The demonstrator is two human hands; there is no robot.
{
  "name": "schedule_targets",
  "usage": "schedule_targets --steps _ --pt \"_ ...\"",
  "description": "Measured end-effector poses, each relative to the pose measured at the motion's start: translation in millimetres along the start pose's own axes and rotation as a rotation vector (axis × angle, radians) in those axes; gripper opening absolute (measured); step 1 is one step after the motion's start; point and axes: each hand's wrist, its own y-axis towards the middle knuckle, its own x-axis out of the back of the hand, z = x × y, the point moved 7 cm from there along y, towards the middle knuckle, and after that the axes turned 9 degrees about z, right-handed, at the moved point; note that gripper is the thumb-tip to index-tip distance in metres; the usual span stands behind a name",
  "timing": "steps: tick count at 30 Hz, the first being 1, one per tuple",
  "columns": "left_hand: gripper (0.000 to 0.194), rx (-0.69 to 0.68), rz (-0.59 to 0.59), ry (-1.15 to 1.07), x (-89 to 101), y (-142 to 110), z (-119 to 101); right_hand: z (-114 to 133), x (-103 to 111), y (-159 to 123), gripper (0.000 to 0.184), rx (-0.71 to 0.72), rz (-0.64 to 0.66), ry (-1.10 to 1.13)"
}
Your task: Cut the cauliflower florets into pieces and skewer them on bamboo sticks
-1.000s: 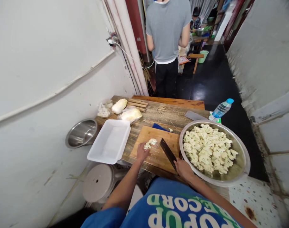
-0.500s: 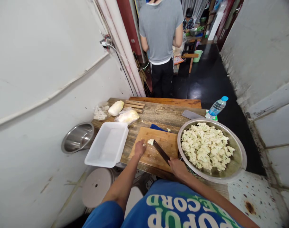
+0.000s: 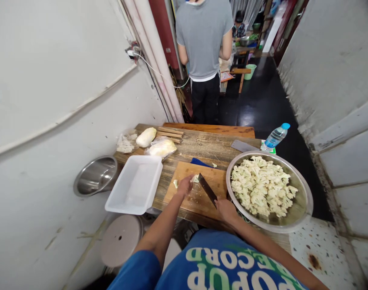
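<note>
My left hand rests curled on a wooden cutting board, pressing a small piece of cauliflower whose near part it hides. My right hand grips the handle of a dark cleaver, whose blade lies across the board just right of that piece. A tiny white scrap sits on the board's left edge. To the right stands a big steel basin heaped with cut cauliflower florets.
A white plastic tray lies left of the board, a steel bowl beyond it by the wall. Bagged vegetables, a second cleaver and a water bottle sit further back. A person in a grey shirt stands beyond the table.
My left hand shifted right along the board with the cauliflower piece, and the cleaver moved left toward it. The piece looks smaller than a second ago.
</note>
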Motion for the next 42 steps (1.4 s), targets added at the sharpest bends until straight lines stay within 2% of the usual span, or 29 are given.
schedule_targets --steps 4,7,9,11,14,17,20,23,25,27,30,33,36,39,42 --pt "0.042 0.003 -0.075 -0.134 12.2 1 -6 -8 5 -2 0.035 -0.019 -0.044 0.009" --pt "0.039 0.096 -0.078 -0.262 20.3 0 -5 -16 8 -7 0.036 -0.044 -0.086 0.042" --pt "0.038 0.188 0.006 -0.412 17.2 -5 -3 -22 10 -13 0.036 -0.062 -0.106 0.065" --pt "0.035 0.279 0.143 -0.484 9.7 -14 -3 -28 10 -17 0.036 -0.078 -0.109 0.077" --pt "0.027 0.376 0.297 -0.337 4.6 -27 0 -34 9 -23 0.036 -0.08 -0.087 0.074" --pt "0.02 0.435 0.333 -0.182 5.8 -28 1 -36 4 -26 0.036 -0.062 -0.054 0.062" --pt "0.029 0.492 0.386 0.004 2.0 -17 -4 -38 -2 -27 0.034 -0.047 -0.024 0.077" --pt "0.041 0.475 0.434 0.213 -5.3 0 -18 -39 -7 -27 0.034 -0.029 -0.021 0.086" --pt "0.048 0.414 0.342 0.27 -4.1 9 -28 -41 -9 -28 0.034 -0.031 -0.025 0.082" --pt "0.049 0.338 0.179 0.277 1.8 10 -36 -43 -10 -29 0.035 -0.04 -0.029 0.079" --pt "0.038 0.218 0.024 0.232 3.5 -7 -34 -45 -12 -33 0.036 -0.04 -0.029 0.07" --pt "0.031 0.105 -0.018 0.155 -7.5 -32 -22 -44 -14 -39 0.037 -0.022 -0.03 0.039" --pt "0.032 0.112 -0.049 -0.003 -21.3 -47 -3 -40 -17 -44 0.038 0.013 -0.028 0.003" --pt "0.027 0.139 -0.064 -0.131 -30.7 -49 7 -35 -21 -46 0.035 0.046 -0.012 -0.027" --pt "0.024 0.128 -0.077 -0.124 -31.2 -44 6 -29 -25 -46 0.033 0.078 0.011 -0.056"
